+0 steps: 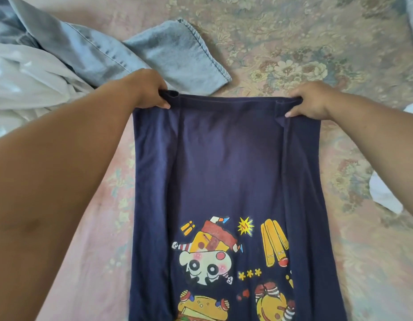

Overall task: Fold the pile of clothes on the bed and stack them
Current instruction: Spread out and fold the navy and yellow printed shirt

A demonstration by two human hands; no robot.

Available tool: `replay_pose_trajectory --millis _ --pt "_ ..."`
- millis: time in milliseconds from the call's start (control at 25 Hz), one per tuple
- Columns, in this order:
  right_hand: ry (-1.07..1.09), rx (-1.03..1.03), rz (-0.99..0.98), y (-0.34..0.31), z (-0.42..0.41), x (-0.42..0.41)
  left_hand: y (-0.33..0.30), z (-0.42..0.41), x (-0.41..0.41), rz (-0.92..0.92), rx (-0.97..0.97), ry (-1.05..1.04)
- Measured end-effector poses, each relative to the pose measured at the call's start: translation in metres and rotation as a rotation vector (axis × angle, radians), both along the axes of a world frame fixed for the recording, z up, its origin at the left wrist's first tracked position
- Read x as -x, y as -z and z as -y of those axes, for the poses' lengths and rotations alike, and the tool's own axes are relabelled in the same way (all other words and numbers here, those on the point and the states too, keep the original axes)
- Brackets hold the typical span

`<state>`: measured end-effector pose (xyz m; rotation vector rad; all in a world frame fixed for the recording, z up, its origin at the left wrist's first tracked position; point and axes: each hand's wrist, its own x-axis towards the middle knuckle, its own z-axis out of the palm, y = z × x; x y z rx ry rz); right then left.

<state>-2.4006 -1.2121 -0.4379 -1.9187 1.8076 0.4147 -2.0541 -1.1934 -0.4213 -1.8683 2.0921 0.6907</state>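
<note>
Navy cotton T-shirt with cartoon print [226, 172], soft, light and limp, lies lengthwise on the floral pink bed [316, 42], left hand [146, 89] and right hand [311, 99] each pinching a far hem corner — sensible hold, since cloth sags between grips.

Both hands [147, 88] [311, 100] outstretched, fingers [165, 104] pinching.

A floral bedspread [316, 54], faded pink with cream and grey-green blooms, covers the whole bed, its flower pattern showing most clearly toward the far right corner and paler along the near left edge.
</note>
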Motion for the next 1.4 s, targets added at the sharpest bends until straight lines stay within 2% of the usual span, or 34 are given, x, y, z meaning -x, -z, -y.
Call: replay_pose_trajectory --millis 120,240,440,600,680,800,960,1080,1200,1400 --pt "0.022 0.127 0.110 -0.034 -0.028 0.005 -0.029 -0.024 -0.001 0.001 0.106 0.039" --pt "-0.028 0.177 0.136 -0.067 -0.061 0.008 -0.062 -0.055 -0.003 -0.026 0.150 0.017" --pt "-0.145 0.232 -0.015 -0.110 -0.144 0.017 -0.115 -0.140 0.011 0.013 0.184 0.073" --pt "-0.298 0.270 -0.048 -0.117 -0.240 0.028 -0.121 -0.244 0.009 0.053 0.173 0.092" --pt "-0.410 0.315 -0.015 -0.116 -0.296 0.036 -0.111 -0.307 0.000 -0.004 0.319 0.195" --pt "-0.628 0.514 0.079 -0.105 -0.386 0.054 -0.090 -0.405 -0.010 -0.081 0.558 0.457" --pt "-0.739 0.582 0.039 -0.075 -0.501 0.077 -0.043 -0.524 0.004 -0.114 0.525 0.618" --pt "-0.728 0.478 -0.029 -0.051 -0.568 0.083 -0.004 -0.589 0.014 -0.091 0.523 0.684" --pt "-0.662 0.381 -0.096 -0.032 -0.618 0.084 0.023 -0.625 0.021 -0.037 0.504 0.702" --pt "-0.696 0.309 -0.172 0.004 -0.656 0.080 0.053 -0.655 0.021 0.078 0.391 0.667"
